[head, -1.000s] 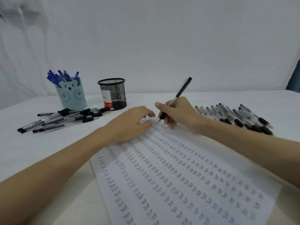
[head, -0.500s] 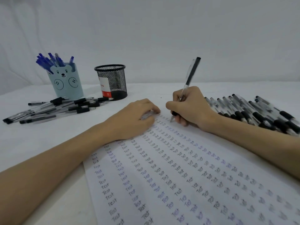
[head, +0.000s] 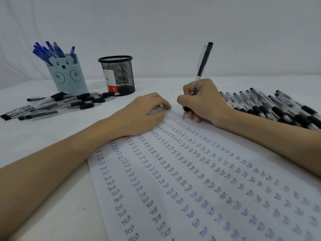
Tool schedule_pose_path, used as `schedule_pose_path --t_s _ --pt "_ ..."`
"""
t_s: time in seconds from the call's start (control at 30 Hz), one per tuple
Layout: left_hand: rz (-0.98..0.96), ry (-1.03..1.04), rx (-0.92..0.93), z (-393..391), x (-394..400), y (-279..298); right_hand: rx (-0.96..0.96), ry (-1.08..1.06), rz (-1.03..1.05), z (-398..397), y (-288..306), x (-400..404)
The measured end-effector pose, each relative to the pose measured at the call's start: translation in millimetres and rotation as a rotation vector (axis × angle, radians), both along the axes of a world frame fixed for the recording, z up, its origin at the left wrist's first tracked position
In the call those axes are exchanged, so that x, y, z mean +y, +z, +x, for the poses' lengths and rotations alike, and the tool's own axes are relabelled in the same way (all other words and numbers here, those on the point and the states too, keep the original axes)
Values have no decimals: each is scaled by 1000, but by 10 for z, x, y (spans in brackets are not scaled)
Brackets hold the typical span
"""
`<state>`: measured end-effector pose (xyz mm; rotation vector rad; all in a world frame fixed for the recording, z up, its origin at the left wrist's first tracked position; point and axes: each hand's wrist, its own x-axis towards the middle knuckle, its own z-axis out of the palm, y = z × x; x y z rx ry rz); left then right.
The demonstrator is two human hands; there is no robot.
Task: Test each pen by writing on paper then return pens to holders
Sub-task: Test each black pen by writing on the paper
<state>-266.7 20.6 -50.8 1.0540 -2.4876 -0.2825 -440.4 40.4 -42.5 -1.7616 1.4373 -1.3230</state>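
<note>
Two hands are sharing the job: the right hand (head: 205,101) is gripping a black pen (head: 199,75), tip on the paper (head: 173,188), while the left hand (head: 144,113), fingers loosely bent, is pressing it still.

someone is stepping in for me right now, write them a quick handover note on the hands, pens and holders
Right hand grips a clear black-ink pen, tip on the white sheet of paper at its far end.
Left hand rests on the paper, fingers loosely curled, steadying it.
Light blue bear-face holder holds blue pens; the black mesh holder shows no pens.
Loose black pens lie in a pile at left and a row at right.
Done: the sheet carries many rows of "Test".
Left: finish this pen, test any untested ones, put the black pens in holders.
</note>
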Motion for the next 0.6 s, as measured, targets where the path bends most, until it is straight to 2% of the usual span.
schedule_pose_path --t_s 0.6 --pt "4 0 7 9 -28 -27 7 -18 -10 -9 -1 -1"
